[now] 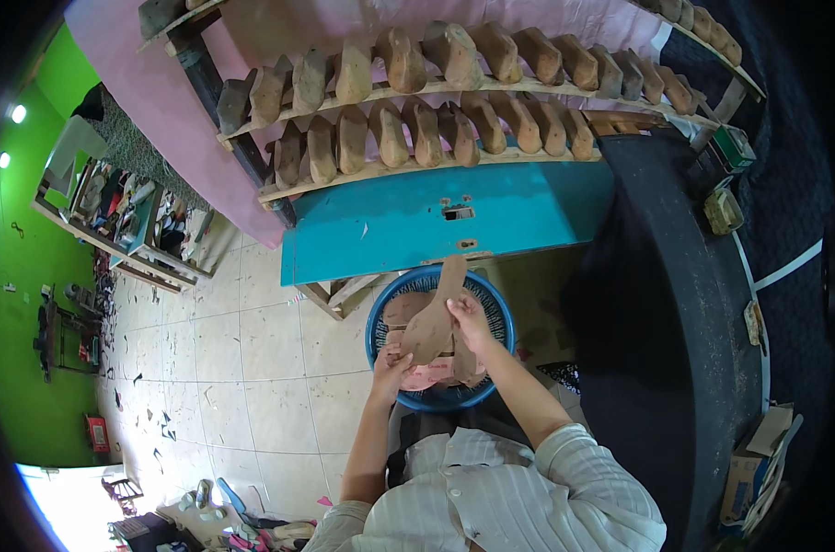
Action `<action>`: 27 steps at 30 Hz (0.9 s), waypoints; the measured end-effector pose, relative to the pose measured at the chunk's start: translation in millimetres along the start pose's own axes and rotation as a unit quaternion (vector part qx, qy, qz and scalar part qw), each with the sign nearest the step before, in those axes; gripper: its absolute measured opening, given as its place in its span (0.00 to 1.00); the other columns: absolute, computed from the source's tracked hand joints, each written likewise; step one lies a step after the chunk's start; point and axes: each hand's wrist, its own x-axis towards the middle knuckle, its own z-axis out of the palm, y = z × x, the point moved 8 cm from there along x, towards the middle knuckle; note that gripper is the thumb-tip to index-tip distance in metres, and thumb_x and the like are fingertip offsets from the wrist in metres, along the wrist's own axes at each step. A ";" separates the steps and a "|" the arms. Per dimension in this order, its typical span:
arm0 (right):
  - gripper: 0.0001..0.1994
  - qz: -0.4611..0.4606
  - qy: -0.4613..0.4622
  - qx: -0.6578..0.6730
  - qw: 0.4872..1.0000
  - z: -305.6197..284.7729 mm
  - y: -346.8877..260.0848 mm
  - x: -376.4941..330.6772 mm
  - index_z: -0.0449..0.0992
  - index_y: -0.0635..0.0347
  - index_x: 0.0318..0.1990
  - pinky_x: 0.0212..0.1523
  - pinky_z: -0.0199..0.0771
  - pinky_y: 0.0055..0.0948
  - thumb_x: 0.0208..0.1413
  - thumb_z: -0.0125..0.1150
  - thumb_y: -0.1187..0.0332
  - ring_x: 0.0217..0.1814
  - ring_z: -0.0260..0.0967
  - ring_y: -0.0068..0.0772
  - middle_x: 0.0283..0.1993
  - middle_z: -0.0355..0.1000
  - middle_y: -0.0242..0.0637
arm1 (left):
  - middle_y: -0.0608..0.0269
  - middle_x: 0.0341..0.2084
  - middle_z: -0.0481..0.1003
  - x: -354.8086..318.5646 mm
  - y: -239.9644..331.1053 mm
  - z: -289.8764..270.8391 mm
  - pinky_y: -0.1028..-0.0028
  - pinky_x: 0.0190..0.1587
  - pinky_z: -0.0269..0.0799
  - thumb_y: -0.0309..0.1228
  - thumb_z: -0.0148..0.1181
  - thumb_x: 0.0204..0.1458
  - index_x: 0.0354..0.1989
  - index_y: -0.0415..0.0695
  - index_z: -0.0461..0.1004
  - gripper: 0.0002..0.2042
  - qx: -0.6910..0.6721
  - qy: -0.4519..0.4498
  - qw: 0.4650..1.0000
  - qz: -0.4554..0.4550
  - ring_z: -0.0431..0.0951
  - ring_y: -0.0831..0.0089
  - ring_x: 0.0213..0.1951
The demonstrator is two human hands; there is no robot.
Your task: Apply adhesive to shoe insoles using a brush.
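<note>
A brown shoe insole (430, 324) is held between my two hands above a round blue basket (373, 331). My left hand (392, 370) pinches its wide lower end. Along its right edge, near the narrow middle, my right hand (472, 324) grips it. The insole's narrow end points away from me, toward the turquoise board. Under it in the basket lie several more brown insoles (404, 307) and a pinkish piece (426, 375). The held insole and my hands hide part of the basket's contents.
Past the basket, a turquoise board (371, 230) lies flat with a cutout. Above it, wooden shoe lasts (449, 55) stand in rows on shelves. A dark-covered surface (656, 322) is at my right. Scraps dot the tiled floor (270, 345) at left.
</note>
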 end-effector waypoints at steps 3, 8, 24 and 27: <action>0.16 -0.040 -0.043 -0.069 0.996 9.7 25.6 -3.6 0.69 0.64 0.51 0.45 0.67 0.22 0.56 0.57 0.69 0.44 0.69 0.23 0.45 0.72 0.33 | 0.57 0.40 0.68 0.6 -24.9 -8.6 0.69 0.43 0.76 0.21 0.58 0.51 0.48 0.46 0.60 0.18 -0.024 0.021 0.999 -0.019 0.74 0.67 0.40; 0.29 -0.003 -0.036 -0.370 0.929 0.8 63.0 -13.9 0.61 0.65 0.60 0.46 0.70 0.29 0.51 0.63 0.67 0.45 0.71 0.31 0.44 0.74 0.38 | 0.57 0.37 0.70 -3.7 -52.6 -22.3 0.68 0.43 0.78 0.20 0.58 0.51 0.44 0.46 0.61 0.15 -0.055 0.030 0.997 -0.042 0.76 0.67 0.38; 0.25 -0.021 0.005 -0.443 0.896 -24.8 69.7 -18.1 0.68 0.64 0.54 0.43 0.75 0.28 0.45 0.64 0.74 0.40 0.75 0.33 0.40 0.76 0.44 | 0.54 0.35 0.74 13.2 -75.7 -34.5 0.70 0.40 0.73 0.25 0.67 0.41 0.53 0.49 0.62 0.28 0.300 0.100 0.948 0.020 0.77 0.67 0.36; 0.25 -0.028 0.004 -0.434 0.900 -29.2 75.0 -18.7 0.68 0.64 0.54 0.42 0.75 0.27 0.45 0.64 0.74 0.40 0.75 0.31 0.40 0.76 0.43 | 0.55 0.34 0.75 11.0 -72.3 -29.7 0.70 0.40 0.73 0.25 0.67 0.40 0.57 0.54 0.61 0.33 0.337 0.091 0.937 0.026 0.77 0.66 0.36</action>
